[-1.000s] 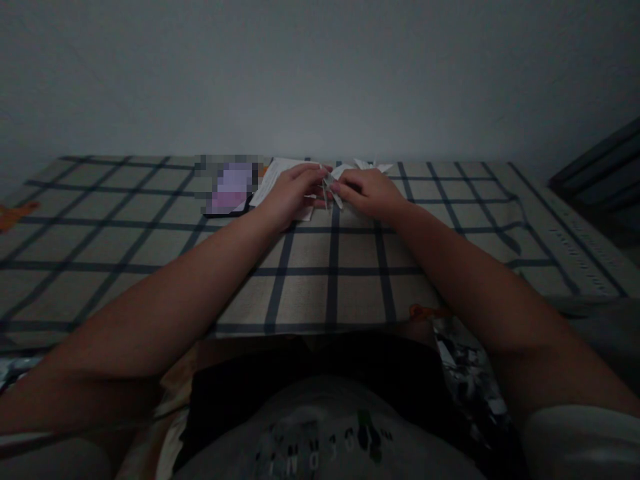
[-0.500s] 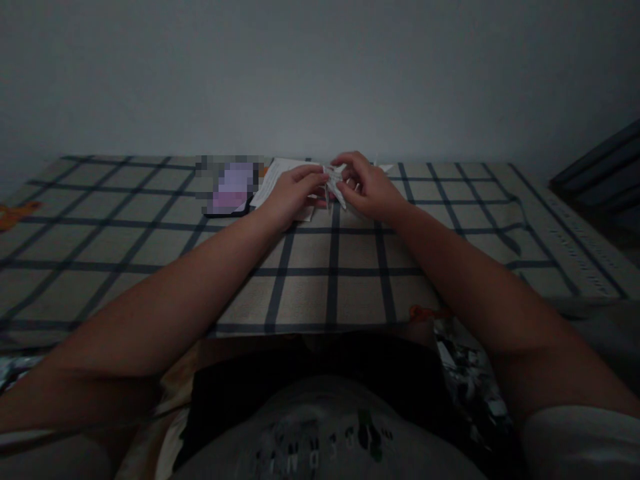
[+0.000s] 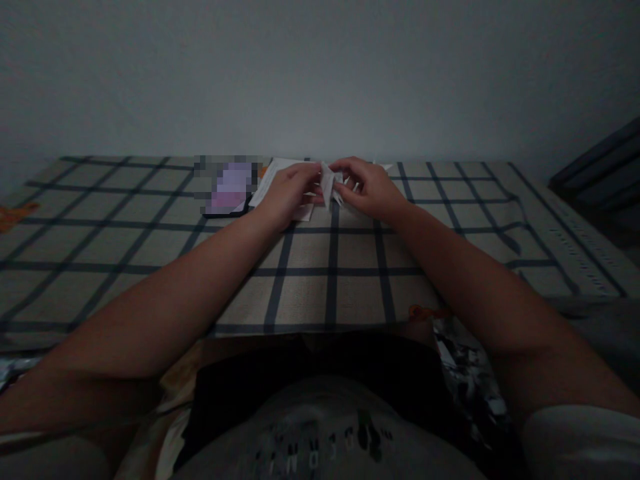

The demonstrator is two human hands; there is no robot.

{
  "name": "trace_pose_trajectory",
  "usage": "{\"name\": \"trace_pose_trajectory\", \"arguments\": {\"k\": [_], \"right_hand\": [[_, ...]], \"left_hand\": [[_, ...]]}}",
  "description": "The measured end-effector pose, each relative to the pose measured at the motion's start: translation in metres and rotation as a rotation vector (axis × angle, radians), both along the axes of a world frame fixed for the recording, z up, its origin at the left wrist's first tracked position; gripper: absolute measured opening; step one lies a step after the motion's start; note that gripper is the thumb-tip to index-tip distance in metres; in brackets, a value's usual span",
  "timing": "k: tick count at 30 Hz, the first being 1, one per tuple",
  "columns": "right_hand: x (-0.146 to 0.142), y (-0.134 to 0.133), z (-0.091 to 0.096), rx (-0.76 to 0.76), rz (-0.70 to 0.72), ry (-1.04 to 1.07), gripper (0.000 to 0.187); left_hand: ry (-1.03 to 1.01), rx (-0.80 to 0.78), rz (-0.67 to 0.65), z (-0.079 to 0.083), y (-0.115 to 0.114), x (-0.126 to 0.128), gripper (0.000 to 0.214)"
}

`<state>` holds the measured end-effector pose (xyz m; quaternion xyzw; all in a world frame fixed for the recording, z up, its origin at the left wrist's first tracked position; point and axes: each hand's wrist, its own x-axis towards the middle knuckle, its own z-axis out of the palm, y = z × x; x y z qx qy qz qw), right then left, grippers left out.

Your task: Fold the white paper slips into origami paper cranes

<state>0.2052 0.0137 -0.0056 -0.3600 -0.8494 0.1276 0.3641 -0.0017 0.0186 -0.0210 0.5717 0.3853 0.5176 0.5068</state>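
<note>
Both my hands meet at the far middle of a checked cloth (image 3: 330, 267). Between them is a small folded white paper piece (image 3: 330, 188) with pointed flaps. My left hand (image 3: 287, 193) pinches its left side with closed fingers. My right hand (image 3: 367, 188) grips its right side, fingers curled over the top. Flat white paper sheets (image 3: 280, 180) lie under and behind the hands. The room is dim, so the folds are hard to make out.
A phone with a lit purple screen (image 3: 227, 190) lies left of the paper sheets. A plain wall (image 3: 320, 73) rises right behind the cloth. A dark object (image 3: 600, 173) sits at the far right. An orange scrap (image 3: 13, 215) lies at the left edge.
My right hand rose from the cloth, lifted over the folded paper, then came down a little. The paper's flaps shifted between my fingers. My left hand barely moved.
</note>
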Motion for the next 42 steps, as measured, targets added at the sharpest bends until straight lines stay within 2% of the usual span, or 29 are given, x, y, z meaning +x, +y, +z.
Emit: {"name": "trace_pose_trajectory", "arguments": {"k": [3, 7, 9, 14, 17, 20, 28, 34, 42], "right_hand": [[0.001, 0.000, -0.001, -0.006, -0.003, 0.006, 0.053], [0.002, 0.005, -0.001, 0.021, 0.059, -0.016, 0.031], [0.001, 0.007, -0.002, 0.010, 0.064, 0.010, 0.027], [-0.001, 0.011, -0.008, -0.116, -0.002, 0.211, 0.036], [-0.002, 0.010, -0.011, -0.239, -0.012, 0.288, 0.034], [-0.002, 0.007, -0.011, -0.292, -0.006, 0.312, 0.042], [-0.003, 0.006, -0.014, -0.293, 0.101, 0.334, 0.063], [0.002, 0.029, -0.028, -0.200, 0.150, 0.344, 0.077], [0.004, 0.033, -0.032, -0.221, 0.140, 0.373, 0.074]], "left_hand": [[0.044, 0.014, 0.026, 0.001, -0.002, 0.001, 0.020], [0.096, 0.035, 0.070, 0.002, -0.003, 0.001, 0.014], [0.095, 0.040, 0.074, 0.002, -0.003, 0.001, 0.014], [0.064, 0.041, -0.017, 0.004, -0.006, 0.000, 0.026], [0.108, 0.075, -0.027, 0.004, -0.009, 0.001, 0.028], [0.160, 0.111, -0.025, 0.004, -0.012, 0.001, 0.027], [0.180, 0.114, 0.076, 0.010, -0.010, 0.000, 0.016], [0.178, 0.053, 0.029, 0.007, -0.010, 0.000, 0.032], [0.273, 0.097, 0.091, 0.007, -0.010, -0.002, 0.024]]}}
